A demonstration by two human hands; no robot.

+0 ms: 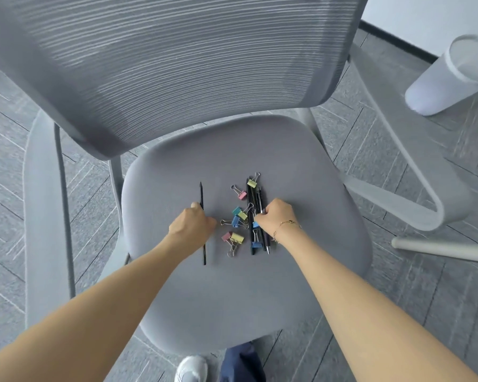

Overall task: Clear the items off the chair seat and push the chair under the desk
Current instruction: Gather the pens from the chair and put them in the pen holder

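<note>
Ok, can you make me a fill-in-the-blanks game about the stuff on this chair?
1. The pens and clips lie on the grey chair ____.
2. The left hand is on a single thin ____ pencil.
3. The right hand wears a gold ____ on its wrist.
4. The binder clips lie ____ the two hands.

Missing words: seat; black; bracelet; between

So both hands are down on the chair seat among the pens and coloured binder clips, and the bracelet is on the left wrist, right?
Not quite: the head view shows the bracelet on the right wrist. The rest holds: left hand and right hand are on the chair seat among pens and binder clips.
</note>
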